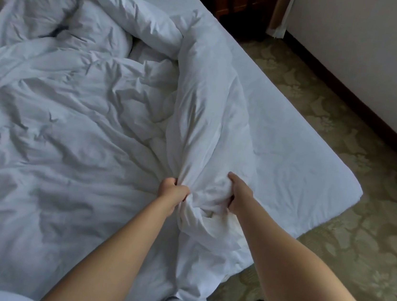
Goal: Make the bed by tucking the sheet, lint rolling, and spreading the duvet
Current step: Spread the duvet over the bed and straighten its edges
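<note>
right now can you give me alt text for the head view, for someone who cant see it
Both hands grip a bunched fold of a rumpled white duvet near the foot of a bed, left hand beside right hand. The bare white sheet shows on the right, with patterned carpet beyond.

No legible txt, labels, brands or nos. anywhere in view.
</note>
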{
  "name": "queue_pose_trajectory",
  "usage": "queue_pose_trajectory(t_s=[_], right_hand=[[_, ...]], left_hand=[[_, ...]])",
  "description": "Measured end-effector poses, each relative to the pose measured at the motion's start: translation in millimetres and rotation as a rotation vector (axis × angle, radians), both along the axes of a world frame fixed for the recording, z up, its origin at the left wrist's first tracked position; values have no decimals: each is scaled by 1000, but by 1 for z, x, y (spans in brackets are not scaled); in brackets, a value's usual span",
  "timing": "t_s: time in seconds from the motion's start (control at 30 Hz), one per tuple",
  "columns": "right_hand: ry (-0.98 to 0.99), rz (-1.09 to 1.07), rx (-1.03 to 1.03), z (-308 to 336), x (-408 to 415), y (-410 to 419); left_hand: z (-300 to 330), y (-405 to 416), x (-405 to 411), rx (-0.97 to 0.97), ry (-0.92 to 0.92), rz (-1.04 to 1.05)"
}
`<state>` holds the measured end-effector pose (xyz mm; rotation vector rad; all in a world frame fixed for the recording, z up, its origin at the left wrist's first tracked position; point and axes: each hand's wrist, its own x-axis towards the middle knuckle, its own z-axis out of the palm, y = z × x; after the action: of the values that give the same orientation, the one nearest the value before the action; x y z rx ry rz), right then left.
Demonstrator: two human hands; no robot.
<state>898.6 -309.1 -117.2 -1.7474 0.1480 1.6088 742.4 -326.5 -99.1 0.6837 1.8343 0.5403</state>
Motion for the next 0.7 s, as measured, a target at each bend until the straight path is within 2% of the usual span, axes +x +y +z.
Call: queue_pose_trajectory(t_s=[0.1,0.17,0.27,0.37,0.53,0.6,0.7], right_hand=[[-67,32,121,18,2,14],[-257,116,290,44,-1,22],[-474,363,515,87,-6,17],[-658,602,551,105,-4,-12],[-785,982,688,123,-12,-71],[-843,1091,690,127,-11,-86],[-908,1235,663,130,-1,-102]], left_hand=[[-4,-2,-1,28,-12,30],[-3,-6,1,65,-26,35],[7,-9,8,163,-95,92],[27,-16,8,309,-181,267],[47,-28,0,432,-212,408],[63,-34,6,418,-197,367],[88,-39,17,287,-186,144]])
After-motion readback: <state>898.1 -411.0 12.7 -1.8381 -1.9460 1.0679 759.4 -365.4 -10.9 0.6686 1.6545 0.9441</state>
